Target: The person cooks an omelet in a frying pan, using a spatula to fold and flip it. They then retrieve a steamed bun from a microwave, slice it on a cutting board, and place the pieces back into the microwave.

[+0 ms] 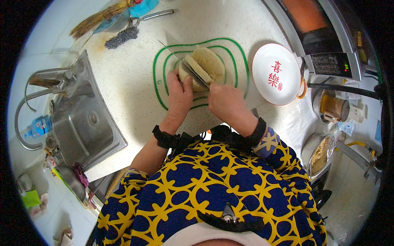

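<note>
A pale steamed bun or loaf (211, 63) lies cut on a cutting board (237, 72) with green line borders. My left hand (181, 92) grips the near left part of the bun, thumb on top beside the blade. My right hand (228, 101) is closed on a knife (195, 74), mostly hiding its handle. The blade slants to the upper left, in the bun beside an upright slice; a larger piece with a browned face leans to the right of that slice.
Right of the board is a white plate (266, 78) with red characters. A steel sink (89, 117) is at left. A straw brush (101, 17) and dark scrubber (122, 37) lie at upper left. An oven-like appliance (331, 66) stands upper right, above a pot (307, 150).
</note>
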The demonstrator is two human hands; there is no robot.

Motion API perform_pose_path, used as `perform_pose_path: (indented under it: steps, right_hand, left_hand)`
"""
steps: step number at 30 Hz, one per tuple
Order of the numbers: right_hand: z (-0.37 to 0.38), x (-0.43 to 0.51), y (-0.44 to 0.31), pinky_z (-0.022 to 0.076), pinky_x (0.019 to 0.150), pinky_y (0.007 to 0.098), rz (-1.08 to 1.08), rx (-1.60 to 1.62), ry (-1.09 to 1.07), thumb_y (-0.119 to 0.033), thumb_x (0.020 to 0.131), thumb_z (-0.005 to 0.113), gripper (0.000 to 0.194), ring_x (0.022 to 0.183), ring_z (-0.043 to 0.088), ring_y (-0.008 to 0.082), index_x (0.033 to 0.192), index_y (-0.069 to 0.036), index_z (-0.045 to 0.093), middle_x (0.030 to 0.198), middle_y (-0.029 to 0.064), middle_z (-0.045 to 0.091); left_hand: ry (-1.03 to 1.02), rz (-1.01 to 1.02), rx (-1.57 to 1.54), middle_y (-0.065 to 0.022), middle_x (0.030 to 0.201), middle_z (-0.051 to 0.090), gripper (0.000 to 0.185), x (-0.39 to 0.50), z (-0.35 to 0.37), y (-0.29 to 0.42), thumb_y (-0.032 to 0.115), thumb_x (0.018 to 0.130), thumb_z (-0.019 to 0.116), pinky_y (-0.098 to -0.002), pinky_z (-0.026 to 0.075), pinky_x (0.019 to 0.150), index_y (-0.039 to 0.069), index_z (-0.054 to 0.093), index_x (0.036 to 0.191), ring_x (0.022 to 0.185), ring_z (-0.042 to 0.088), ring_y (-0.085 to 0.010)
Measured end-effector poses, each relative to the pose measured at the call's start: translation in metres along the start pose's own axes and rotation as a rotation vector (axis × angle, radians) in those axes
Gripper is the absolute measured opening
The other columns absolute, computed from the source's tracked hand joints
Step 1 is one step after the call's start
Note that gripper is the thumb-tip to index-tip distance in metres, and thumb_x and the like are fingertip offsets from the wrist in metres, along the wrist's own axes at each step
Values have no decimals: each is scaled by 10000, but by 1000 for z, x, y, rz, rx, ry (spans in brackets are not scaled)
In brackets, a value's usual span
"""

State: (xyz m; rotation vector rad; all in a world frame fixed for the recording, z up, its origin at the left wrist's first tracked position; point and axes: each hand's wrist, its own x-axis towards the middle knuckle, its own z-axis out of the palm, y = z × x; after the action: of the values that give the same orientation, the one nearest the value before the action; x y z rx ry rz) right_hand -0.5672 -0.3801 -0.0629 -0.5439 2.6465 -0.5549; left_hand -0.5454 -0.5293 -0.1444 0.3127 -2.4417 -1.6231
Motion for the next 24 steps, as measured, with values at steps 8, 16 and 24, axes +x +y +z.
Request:
perform_pose_path:
  steps: [8,16,24]
  right_hand:
    - [7,-6,-4,490,577,461,-23,-31,52,-128,758,530,116,645,617,377,737,-16,556,669,204,609]
    - [14,-11,-12,505,573,429,-15,-51,100,-122,728,542,109,664,644,338,747,-16,559,703,196,632]
    - [32,-20,-23,471,549,462,-92,38,194,-233,766,567,220,611,592,369,744,-19,519,661,164,589]
  left_hand:
    - [-54,-214,-340,-82,1036,501,305,-2,-8,15,153,900,530,-296,451,752,14,392,1134,907,506,-155]
    - [67,-416,-608,-38,1014,512,261,-8,-19,21,171,890,553,-263,454,683,65,427,1092,844,503,-119]
    - [273,-494,-635,-77,1051,517,255,-28,-63,21,202,876,550,-392,479,735,80,445,1074,941,529,-211]
